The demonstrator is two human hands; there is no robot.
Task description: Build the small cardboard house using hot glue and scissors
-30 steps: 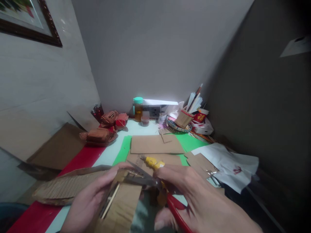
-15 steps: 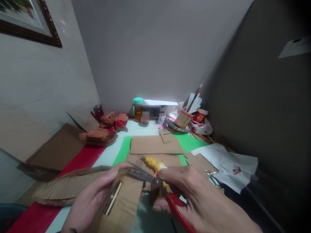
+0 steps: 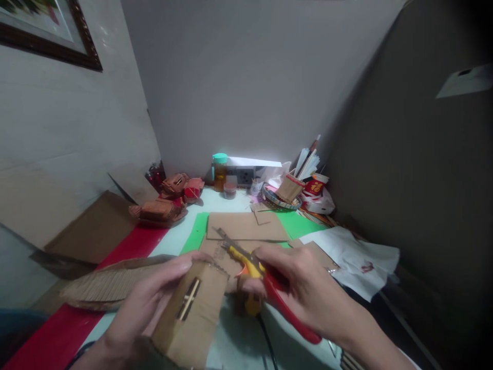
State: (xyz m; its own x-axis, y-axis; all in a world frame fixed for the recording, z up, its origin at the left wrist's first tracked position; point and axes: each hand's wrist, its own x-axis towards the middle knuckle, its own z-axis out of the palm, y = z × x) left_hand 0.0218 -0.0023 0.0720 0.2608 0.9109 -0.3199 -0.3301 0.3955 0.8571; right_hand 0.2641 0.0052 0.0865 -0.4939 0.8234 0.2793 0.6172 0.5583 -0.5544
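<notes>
My left hand (image 3: pixel 148 300) is wrapped around the left side of a brown cardboard box piece (image 3: pixel 204 318). A dark slot in that piece has thin wooden sticks (image 3: pixel 188 298) crossing in it. My right hand (image 3: pixel 300 282) grips red-handled scissors (image 3: pixel 287 308), their blades pointing up and left, apart from the box piece's top edge. Behind and below the scissors lies a yellow glue gun (image 3: pixel 252 307) with a dark cord, partly hidden by my right fingers.
Flat cardboard sheets (image 3: pixel 239 226) lie on green paper ahead. To the left is a ribbed cardboard piece (image 3: pixel 111 285); reddish-brown cardboard models (image 3: pixel 157 210) stand behind it. A teal-lidded bottle (image 3: pixel 220 172), a stick holder (image 3: pixel 289 188) and white paper (image 3: pixel 346 257) are farther off.
The scissors have moved up and away from the top edge of the cardboard box piece. The box piece has turned, so its slot and crossed sticks face me more.
</notes>
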